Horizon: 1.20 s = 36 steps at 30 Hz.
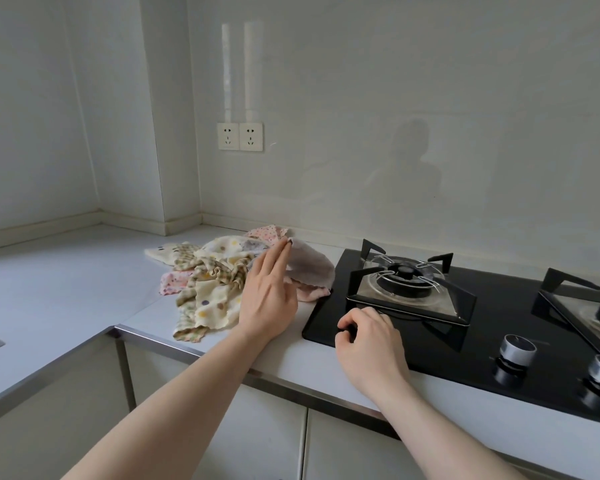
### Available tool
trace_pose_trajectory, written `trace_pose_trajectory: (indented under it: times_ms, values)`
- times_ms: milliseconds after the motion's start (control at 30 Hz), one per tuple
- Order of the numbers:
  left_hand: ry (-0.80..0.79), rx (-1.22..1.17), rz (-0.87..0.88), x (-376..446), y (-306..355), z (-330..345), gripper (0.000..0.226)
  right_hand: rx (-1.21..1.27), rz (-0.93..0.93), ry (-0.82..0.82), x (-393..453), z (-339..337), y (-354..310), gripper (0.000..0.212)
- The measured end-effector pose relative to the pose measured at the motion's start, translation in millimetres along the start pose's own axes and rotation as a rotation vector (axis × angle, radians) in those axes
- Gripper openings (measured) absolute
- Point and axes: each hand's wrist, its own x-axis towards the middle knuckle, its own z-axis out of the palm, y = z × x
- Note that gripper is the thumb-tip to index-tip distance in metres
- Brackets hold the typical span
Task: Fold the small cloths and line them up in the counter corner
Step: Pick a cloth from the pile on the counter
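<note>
Head view, cloths: a loose, unfolded heap of small cloths [219, 275] lies on the white worktop [66, 282] at centre frame, just left of the black hob [465, 341]; dotted cream, checked green, pink floral and a pale lilac piece overlap.
Head view, corner: the counter corner [101, 220] sits at mid-left of the frame, well apart from the heap; no folded cloth is lined up there.
Head view, left hand: the left hand [269, 299] reaches over the heap, fingers nearly straight, fingertips [284, 242] pinching the raised edge of the lilac cloth [309, 268], so the grip is grasping that cloth.
Head view, right hand: the right hand [366, 336] hovers over the hob's front-left edge, fingers curled, holding nothing; grip clenched.
Stage, judged: sorting has only begun; one cloth is being drawn from the pile.
Risk, tangle: the pieces overlap, so lifting the lilac one may drag neighbours along.
Risk, hob: the lilac cloth lies touching the hob edge beside the burner grate [406, 282]; a sweep rightward could snag it on the prongs.
Risk, light pinch: a fingertip hold may slip off the thin fabric.
</note>
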Motion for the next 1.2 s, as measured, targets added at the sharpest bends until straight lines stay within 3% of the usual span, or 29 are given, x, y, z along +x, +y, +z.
trace_pose_trajectory:
  times_ms: [167,333,533,667,933,1200]
  values:
    - [0.136,0.006,0.095,-1.3,4.7,-3.7,0.068,0.026,0.000,0.013,-1.9,-1.4,-1.6,0.013]
    - [0.077,-0.096,0.038,-2.0,3.6,-0.1,0.040,0.023,-0.001,0.019,-2.3,-1.5,-1.4,0.013]
    - [-0.166,-0.082,-0.057,-7.4,8.8,-3.4,0.017,0.020,0.002,0.023,-2.2,-0.8,-1.0,0.013]
    - [-0.316,-0.102,-0.115,-7.9,15.3,-11.9,0.022,0.027,0.001,0.024,-1.6,-0.7,-0.8,0.012]
    - [-0.102,-0.133,-0.134,-8.8,15.1,-13.8,0.019,0.037,0.003,0.024,-2.1,-1.5,0.0,0.016]
    - [-0.037,-0.318,-0.110,-17.4,28.2,-31.7,0.016,0.148,-0.013,0.048,-7.0,-5.3,-3.4,0.023]
